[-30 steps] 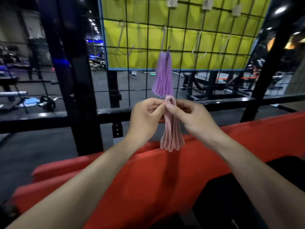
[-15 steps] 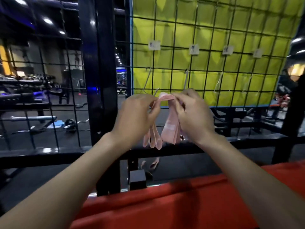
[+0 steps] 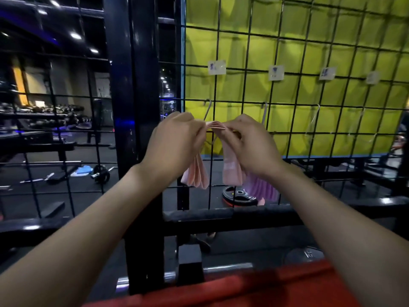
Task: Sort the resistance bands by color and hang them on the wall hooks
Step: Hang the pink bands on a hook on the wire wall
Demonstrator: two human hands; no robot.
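A bunch of pink resistance bands (image 3: 198, 173) is stretched between my hands in front of the black wire grid (image 3: 285, 107). My left hand (image 3: 177, 142) pinches one side of the loops and my right hand (image 3: 247, 145) pinches the other, so the tops (image 3: 217, 125) fan out between them. The loose ends droop below both hands. A bare metal hook (image 3: 208, 109) hangs on the grid right behind the bands. Purple bands (image 3: 261, 189) hang from the second hook (image 3: 264, 114), mostly hidden by my right wrist.
Small label cards (image 3: 217, 67) are clipped to the grid above each hook, and two more bare hooks (image 3: 315, 118) hang to the right. A thick black post (image 3: 132, 129) stands left of the grid. A red padded surface (image 3: 243, 291) lies below my arms.
My hands have risen with the pink bands from above the red pad up to the leftmost hook and pulled the loops apart. My view has tilted up toward the grid.
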